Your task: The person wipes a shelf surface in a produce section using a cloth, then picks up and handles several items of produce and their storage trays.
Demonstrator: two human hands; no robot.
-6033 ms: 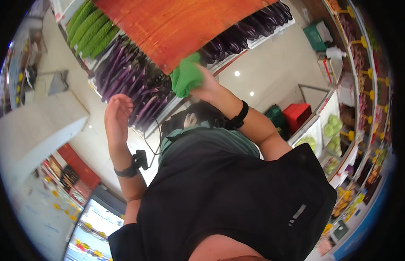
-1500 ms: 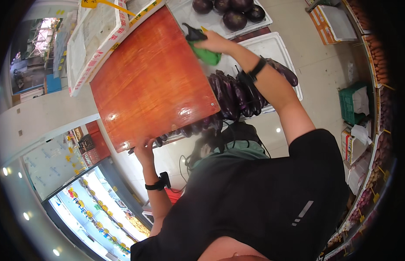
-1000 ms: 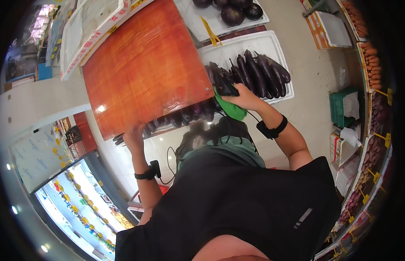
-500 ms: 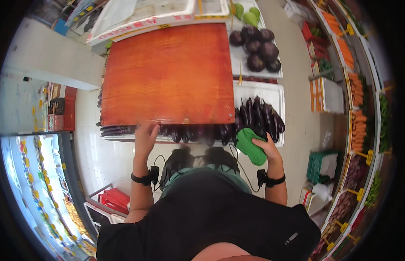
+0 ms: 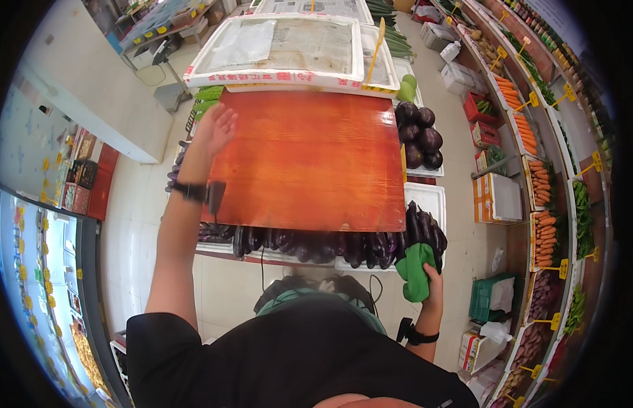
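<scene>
In the right hand (image 5: 435, 285), a bunched green cloth (image 5: 416, 273), gripped between thumb and curled fingers, against the near ends of the long eggplants (image 5: 424, 223) at the right. In the left hand (image 5: 214, 130), nothing; fingers loosely spread and slightly blurred over the far left part of the wooden board (image 5: 310, 163), with contact impossible to tell. Around each wrist, a black band.

Chief change within the last half second: left hand gone from the near edge of the board to well across it, with the forearm now along its left side; green cloth kept at the right, beyond the near corner. Probable meaning: near edge released, free hand and cloth hand now working at separate places, no wiping contact between cloth and board at this instant.

Beneath the near edge of the board, a row of dark eggplants (image 5: 310, 245). To the right, a white foam tray (image 5: 433, 197), partly filled with the long eggplants; beyond, round eggplants (image 5: 420, 139). Along the far edge, a shallow white foam box (image 5: 289, 51). Farther right, carrots (image 5: 542, 182) on a shelf and a green crate (image 5: 485, 299) on the floor.
</scene>
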